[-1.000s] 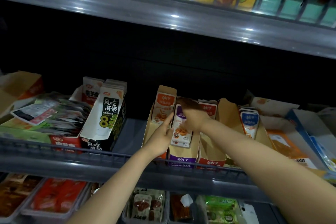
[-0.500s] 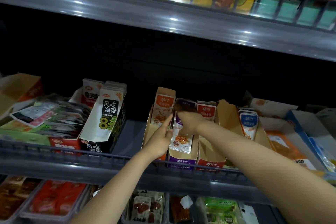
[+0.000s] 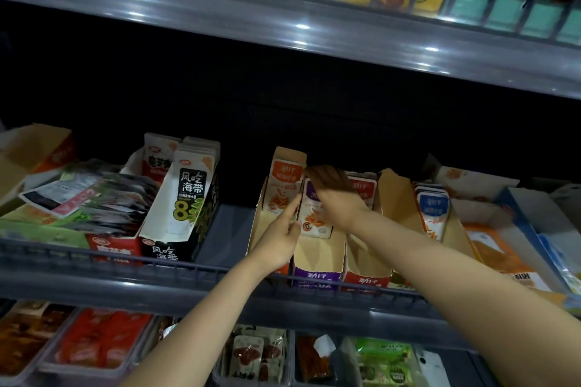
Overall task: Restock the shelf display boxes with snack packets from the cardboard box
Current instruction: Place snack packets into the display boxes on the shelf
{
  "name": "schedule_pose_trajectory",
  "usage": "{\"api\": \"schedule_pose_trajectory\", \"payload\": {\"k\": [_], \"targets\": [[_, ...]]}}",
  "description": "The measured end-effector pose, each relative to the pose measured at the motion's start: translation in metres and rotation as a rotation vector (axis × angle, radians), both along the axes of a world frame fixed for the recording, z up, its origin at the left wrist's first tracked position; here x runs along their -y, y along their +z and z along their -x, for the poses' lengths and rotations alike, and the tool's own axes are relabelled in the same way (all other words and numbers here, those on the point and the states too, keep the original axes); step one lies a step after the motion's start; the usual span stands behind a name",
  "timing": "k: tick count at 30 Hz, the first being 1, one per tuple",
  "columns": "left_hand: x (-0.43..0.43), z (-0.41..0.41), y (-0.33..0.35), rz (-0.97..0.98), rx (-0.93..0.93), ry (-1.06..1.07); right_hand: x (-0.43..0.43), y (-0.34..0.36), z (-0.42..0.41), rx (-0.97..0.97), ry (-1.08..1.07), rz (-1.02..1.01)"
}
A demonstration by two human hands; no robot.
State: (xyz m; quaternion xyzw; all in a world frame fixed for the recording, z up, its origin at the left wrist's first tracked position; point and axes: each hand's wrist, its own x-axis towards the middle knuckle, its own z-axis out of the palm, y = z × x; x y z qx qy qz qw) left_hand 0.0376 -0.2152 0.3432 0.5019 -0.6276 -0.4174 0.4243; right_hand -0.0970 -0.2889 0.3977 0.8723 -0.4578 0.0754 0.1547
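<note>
1. Snack packets (image 3: 316, 225): upright inside purple display box (image 3: 316, 278).
2. My right hand (image 3: 336, 201): fingers curled over their tops, gripping.
3. My left hand (image 3: 279, 239): fingers straight, touching packets' left edge.

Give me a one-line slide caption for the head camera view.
Left hand and right hand meet at snack packets standing in the purple display box.
</note>
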Motion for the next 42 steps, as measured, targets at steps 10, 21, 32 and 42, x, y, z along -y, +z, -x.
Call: {"api": "schedule_pose_trajectory", "payload": {"k": [10,21,32,42], "targets": [[-0.001,0.004,0.003,0.003,-0.007,0.006,0.001,0.003,0.005,0.173,-0.052,-0.134],[0.002,0.005,0.009,0.025,0.075,0.042,0.002,0.006,0.008,0.193,-0.059,-0.158],[-0.003,0.006,0.02,0.037,0.123,0.081,-0.009,0.011,0.023,0.25,-0.064,-0.171],[-0.03,0.005,0.038,0.167,0.322,0.1,-0.067,0.033,0.07,0.245,-0.103,-0.145]]}}
